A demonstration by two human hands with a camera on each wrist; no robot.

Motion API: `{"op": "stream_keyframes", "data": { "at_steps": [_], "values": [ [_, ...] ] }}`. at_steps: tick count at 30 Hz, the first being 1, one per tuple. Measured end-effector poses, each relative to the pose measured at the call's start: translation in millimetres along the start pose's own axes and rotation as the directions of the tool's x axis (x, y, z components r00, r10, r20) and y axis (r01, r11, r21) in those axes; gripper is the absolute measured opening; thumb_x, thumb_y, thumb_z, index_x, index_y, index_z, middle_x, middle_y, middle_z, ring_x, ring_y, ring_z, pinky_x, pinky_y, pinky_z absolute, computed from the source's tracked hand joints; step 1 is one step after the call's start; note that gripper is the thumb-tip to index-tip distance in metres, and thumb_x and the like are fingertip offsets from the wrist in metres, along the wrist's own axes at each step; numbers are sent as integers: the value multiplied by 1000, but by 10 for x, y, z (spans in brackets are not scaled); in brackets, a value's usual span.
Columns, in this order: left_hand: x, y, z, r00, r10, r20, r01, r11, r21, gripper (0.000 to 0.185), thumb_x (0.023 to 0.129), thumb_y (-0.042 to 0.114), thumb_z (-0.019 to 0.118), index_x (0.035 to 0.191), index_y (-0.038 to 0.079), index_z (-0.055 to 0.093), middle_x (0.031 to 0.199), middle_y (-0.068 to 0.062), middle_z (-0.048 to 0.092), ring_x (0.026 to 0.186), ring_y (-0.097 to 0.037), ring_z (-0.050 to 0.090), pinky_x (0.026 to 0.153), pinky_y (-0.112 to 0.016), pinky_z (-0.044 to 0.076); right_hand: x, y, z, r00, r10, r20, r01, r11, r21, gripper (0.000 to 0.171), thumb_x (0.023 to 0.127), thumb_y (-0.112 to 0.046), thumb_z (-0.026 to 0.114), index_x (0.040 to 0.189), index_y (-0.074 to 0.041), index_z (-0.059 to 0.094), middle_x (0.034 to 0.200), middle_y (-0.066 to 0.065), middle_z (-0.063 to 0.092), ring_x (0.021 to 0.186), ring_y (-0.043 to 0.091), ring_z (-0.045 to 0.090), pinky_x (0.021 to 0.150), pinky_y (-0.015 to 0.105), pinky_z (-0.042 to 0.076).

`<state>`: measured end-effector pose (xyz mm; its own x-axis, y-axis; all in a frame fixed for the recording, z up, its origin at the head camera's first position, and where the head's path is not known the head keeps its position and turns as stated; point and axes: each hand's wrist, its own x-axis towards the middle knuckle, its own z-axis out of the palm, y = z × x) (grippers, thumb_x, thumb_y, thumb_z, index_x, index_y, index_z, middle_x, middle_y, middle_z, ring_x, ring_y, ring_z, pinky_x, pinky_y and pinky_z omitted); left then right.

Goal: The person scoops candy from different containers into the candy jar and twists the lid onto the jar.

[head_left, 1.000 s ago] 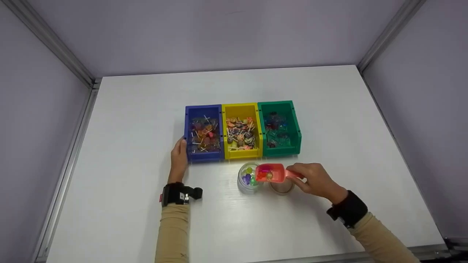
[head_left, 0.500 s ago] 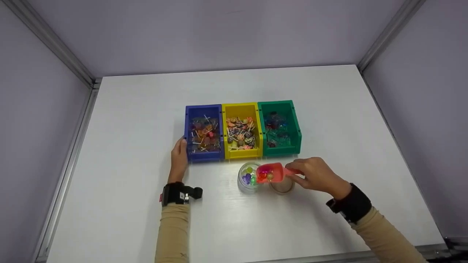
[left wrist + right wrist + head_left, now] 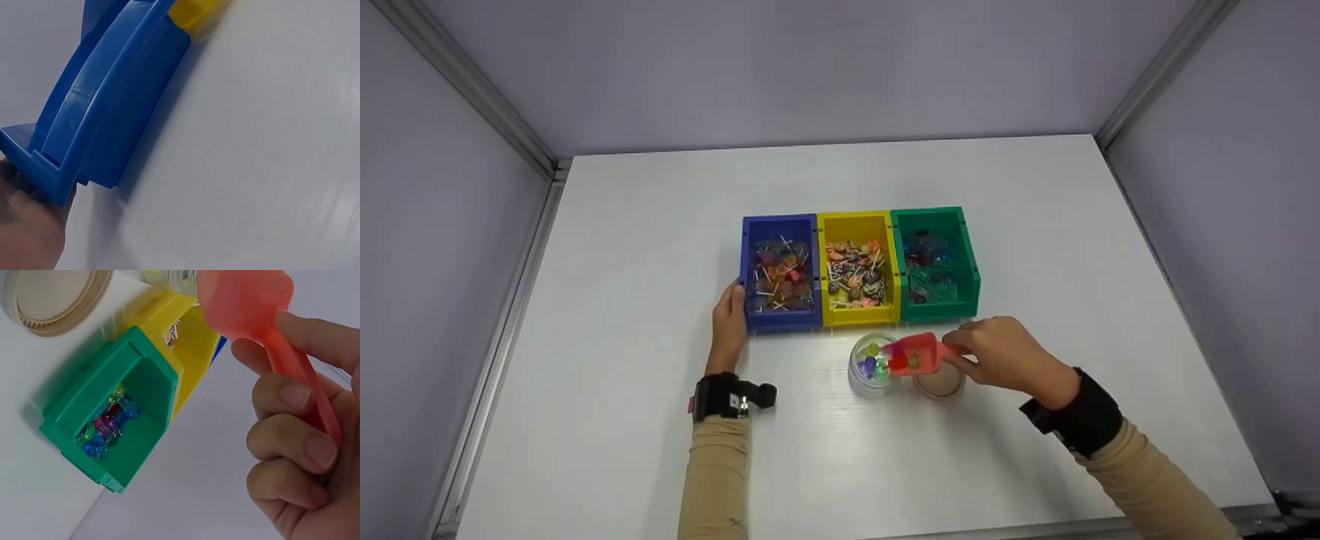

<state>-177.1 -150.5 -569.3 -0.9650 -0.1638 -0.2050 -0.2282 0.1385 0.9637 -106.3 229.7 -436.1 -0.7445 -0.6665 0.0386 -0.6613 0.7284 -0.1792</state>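
My right hand (image 3: 1006, 354) holds a red scoop (image 3: 919, 354) by its handle, fingers curled round it in the right wrist view. The scoop's mouth hangs over the rim of a glass jar (image 3: 871, 382). Pink, red and gold wrapped candies (image 3: 901, 361) lie at its front edge. Inside the jar are green, purple and yellow candies (image 3: 868, 366). Against the left side of the blue bin (image 3: 781, 321) rests my left hand (image 3: 727, 328); its fingertips are partly hidden by the bin rim in the left wrist view.
A yellow bin (image 3: 861, 316) of lollipops and a green bin (image 3: 937, 310) of wrapped candies adjoin the blue one, which holds more lollipops. A round beige lid (image 3: 53, 295) lies on the white table (image 3: 660, 225) right of the jar, partly under the scoop.
The candies have slid forward in the scoop toward the jar as the scoop tips. My right hand has risen slightly in view. My left hand stays at the blue bin.
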Motion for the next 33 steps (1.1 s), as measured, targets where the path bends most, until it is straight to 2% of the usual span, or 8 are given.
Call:
{"op": "stream_keyframes", "data": {
  "at_steps": [9, 18, 28, 33],
  "values": [
    [4, -4, -3, 1000, 7, -7, -7, 1000, 12, 52, 106, 28, 33, 147, -4, 33, 154, -23, 35, 148, -35, 28, 125, -44, 23, 12, 8, -33, 1000, -6, -5, 6, 1000, -4, 16, 83, -23, 75, 88, -8, 76, 74, 6, 75, 56, 15, 61, 50, 22, 51],
    [29, -21, 8, 1000, -13, -19, 14, 1000, 15, 51, 106, 28, 33, 148, -2, 33, 154, -22, 35, 148, -34, 28, 125, -43, 23, 2, 20, -34, 1000, 3, 7, -3, 1000, 10, 17, 83, -22, 74, 90, -6, 76, 79, 7, 76, 59, 17, 65, 54, 26, 55],
    [-4, 12, 55, 994, -101, -31, 100, 994, -50, 53, 107, 32, 27, 151, 4, 30, 158, -16, 31, 150, -30, 24, 126, -41, 21, -13, 53, -51, 1000, 9, 11, -9, 999, 42, 16, 84, -20, 73, 92, -6, 75, 81, 6, 76, 62, 17, 67, 57, 28, 58],
    [10, 47, 66, 990, -136, -37, 135, 990, -41, 53, 106, 32, 30, 151, 4, 30, 159, -16, 30, 151, -30, 23, 127, -42, 20, -35, 98, -79, 1000, 22, 4, -22, 998, 60, 15, 84, -20, 73, 92, -6, 75, 81, 6, 76, 63, 16, 67, 57, 28, 58]
  ]
}}
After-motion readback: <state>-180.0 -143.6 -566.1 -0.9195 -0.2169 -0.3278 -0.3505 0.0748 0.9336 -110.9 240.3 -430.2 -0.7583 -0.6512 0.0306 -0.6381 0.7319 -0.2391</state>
